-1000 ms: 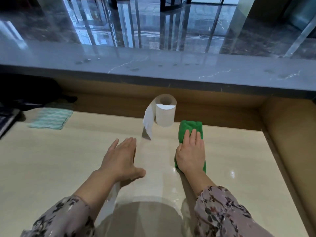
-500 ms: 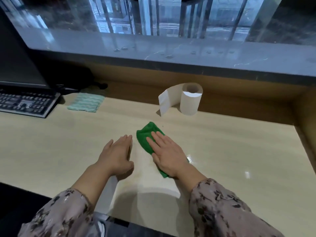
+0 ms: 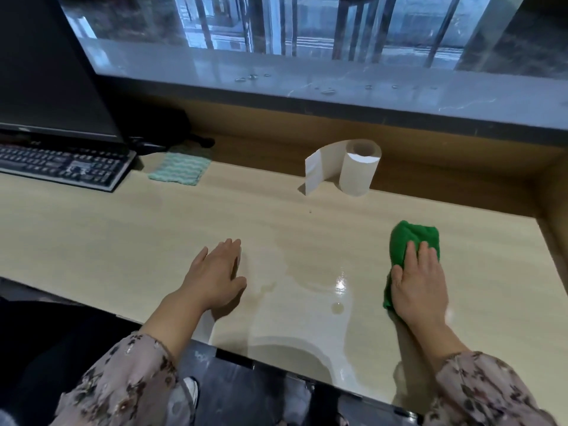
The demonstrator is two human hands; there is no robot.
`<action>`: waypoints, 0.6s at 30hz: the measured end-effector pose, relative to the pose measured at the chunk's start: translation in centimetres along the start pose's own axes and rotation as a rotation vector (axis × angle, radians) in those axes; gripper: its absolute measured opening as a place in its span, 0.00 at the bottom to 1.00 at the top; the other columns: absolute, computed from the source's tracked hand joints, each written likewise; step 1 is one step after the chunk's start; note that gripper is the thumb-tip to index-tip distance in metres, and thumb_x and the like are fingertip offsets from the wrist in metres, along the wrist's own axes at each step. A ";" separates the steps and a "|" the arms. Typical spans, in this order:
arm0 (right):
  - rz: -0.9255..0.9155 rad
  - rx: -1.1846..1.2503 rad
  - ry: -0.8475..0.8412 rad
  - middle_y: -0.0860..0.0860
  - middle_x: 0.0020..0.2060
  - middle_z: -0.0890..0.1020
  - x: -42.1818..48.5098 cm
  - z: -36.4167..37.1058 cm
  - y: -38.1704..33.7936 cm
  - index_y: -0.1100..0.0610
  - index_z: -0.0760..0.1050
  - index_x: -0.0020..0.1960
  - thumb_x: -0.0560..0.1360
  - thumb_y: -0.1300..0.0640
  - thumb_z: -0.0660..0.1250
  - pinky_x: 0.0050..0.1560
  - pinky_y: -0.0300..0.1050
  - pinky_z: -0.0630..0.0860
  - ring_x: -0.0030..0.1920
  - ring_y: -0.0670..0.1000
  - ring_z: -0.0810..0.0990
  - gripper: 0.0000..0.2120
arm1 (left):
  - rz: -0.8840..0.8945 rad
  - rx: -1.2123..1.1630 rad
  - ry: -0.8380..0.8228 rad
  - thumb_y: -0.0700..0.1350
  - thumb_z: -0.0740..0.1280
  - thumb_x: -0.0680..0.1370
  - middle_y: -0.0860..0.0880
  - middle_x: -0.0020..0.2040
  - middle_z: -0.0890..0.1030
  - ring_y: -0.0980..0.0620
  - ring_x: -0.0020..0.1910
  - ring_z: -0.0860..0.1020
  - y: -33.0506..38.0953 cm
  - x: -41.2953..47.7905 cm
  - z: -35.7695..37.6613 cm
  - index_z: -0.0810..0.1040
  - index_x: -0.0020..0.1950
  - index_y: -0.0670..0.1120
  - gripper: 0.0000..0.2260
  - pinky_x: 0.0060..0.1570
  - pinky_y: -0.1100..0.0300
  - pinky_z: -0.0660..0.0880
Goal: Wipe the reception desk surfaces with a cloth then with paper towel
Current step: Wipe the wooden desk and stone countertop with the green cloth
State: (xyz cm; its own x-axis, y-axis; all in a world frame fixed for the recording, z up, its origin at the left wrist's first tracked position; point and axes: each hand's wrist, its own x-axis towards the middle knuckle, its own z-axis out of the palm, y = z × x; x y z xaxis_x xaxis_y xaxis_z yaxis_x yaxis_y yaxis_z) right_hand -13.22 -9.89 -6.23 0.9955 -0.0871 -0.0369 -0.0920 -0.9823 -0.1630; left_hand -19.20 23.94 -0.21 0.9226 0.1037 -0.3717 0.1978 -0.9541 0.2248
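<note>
A folded green cloth [image 3: 412,238] lies on the light wooden desk [image 3: 123,241] at the right. My right hand [image 3: 419,284] presses flat on it with straight fingers, covering its near half. My left hand [image 3: 215,275] rests flat on the desk to the left, fingers straight, holding nothing. A damp streak [image 3: 307,272] shines on the desk between the two hands. A white paper towel roll [image 3: 359,170] stands upright at the back, with a loose sheet hanging off its left side.
A black keyboard [image 3: 64,167] and a dark monitor [image 3: 46,72] stand at the far left. A teal striped cloth [image 3: 179,169] lies beside the keyboard. A grey marble counter [image 3: 338,87] with water drops runs above the desk. A wooden side wall [image 3: 556,210] closes the right end.
My right hand has slid the green cloth to the right, away from my left hand, leaving a wet streak. The view has shifted left and shows the monitor.
</note>
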 end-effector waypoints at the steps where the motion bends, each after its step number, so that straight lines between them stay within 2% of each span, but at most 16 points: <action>1: 0.058 0.017 0.024 0.66 0.73 0.62 -1.1 0.2 -1.5 0.66 0.58 0.75 0.79 0.52 0.47 0.72 0.57 0.59 0.73 0.64 0.59 0.29 | -0.010 -0.011 0.003 0.52 0.60 0.80 0.49 0.79 0.49 0.53 0.78 0.48 -0.4 -0.3 0.1 0.46 0.79 0.48 0.33 0.75 0.55 0.41; 4: 0.154 0.077 0.006 0.65 0.74 0.60 -3.9 1.0 -6.6 0.65 0.56 0.76 0.80 0.53 0.51 0.73 0.57 0.57 0.74 0.64 0.57 0.28 | -0.042 -0.027 0.018 0.51 0.58 0.81 0.49 0.79 0.49 0.53 0.78 0.48 -1.7 -0.9 0.6 0.46 0.79 0.48 0.31 0.75 0.55 0.42; 7: 0.106 0.068 -0.063 0.62 0.76 0.52 -5.8 1.7 -12.1 0.62 0.48 0.78 0.81 0.51 0.50 0.76 0.54 0.50 0.77 0.60 0.50 0.29 | -0.088 -0.028 0.036 0.50 0.55 0.82 0.50 0.79 0.51 0.53 0.78 0.50 -3.2 -1.8 1.4 0.47 0.79 0.48 0.29 0.75 0.54 0.44; 8: 0.040 0.057 -0.062 0.62 0.76 0.53 -6.4 1.9 -13.6 0.62 0.49 0.77 0.81 0.51 0.51 0.76 0.55 0.52 0.77 0.60 0.52 0.29 | -0.104 -0.022 0.036 0.50 0.54 0.82 0.50 0.79 0.51 0.54 0.78 0.50 -3.6 -2.3 1.7 0.46 0.79 0.48 0.28 0.75 0.54 0.45; 10: -0.152 0.062 -0.029 0.62 0.73 0.63 -7.3 2.9 -16.2 0.62 0.59 0.75 0.79 0.52 0.54 0.73 0.56 0.60 0.74 0.61 0.61 0.27 | -0.140 -0.007 0.047 0.50 0.53 0.82 0.51 0.79 0.51 0.54 0.78 0.51 -4.2 -3.5 2.6 0.43 0.79 0.47 0.29 0.75 0.54 0.46; 12: -0.360 0.048 -0.074 0.60 0.70 0.70 -7.9 3.5 -18.0 0.61 0.67 0.71 0.76 0.50 0.52 0.68 0.56 0.66 0.70 0.60 0.69 0.27 | -0.157 -0.011 0.076 0.47 0.54 0.82 0.51 0.79 0.53 0.54 0.77 0.52 -4.4 -4.6 3.4 0.40 0.79 0.47 0.30 0.74 0.53 0.47; 15: -0.579 0.040 -0.144 0.58 0.68 0.73 -7.9 3.3 -18.6 0.59 0.71 0.69 0.74 0.49 0.52 0.66 0.56 0.69 0.68 0.58 0.72 0.27 | -0.182 -0.037 0.109 0.41 0.54 0.80 0.50 0.78 0.55 0.52 0.77 0.53 -4.1 -5.4 4.3 0.39 0.79 0.47 0.32 0.74 0.53 0.47; 18: -0.766 -0.035 -0.127 0.57 0.69 0.72 -6.3 3.2 -16.4 0.57 0.69 0.71 0.76 0.48 0.52 0.72 0.48 0.64 0.69 0.56 0.72 0.27 | -0.202 -0.052 0.115 0.38 0.54 0.78 0.50 0.78 0.55 0.53 0.78 0.50 -4.0 -5.4 4.4 0.40 0.79 0.46 0.33 0.74 0.53 0.45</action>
State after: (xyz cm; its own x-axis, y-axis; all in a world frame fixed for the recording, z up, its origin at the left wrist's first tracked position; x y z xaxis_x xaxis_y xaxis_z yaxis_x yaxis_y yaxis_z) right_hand -18.02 7.29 -6.53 0.7707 0.6360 -0.0395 0.6237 -0.7656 -0.1577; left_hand -26.42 25.95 -3.03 0.8937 0.3249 -0.3095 0.3960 -0.8954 0.2037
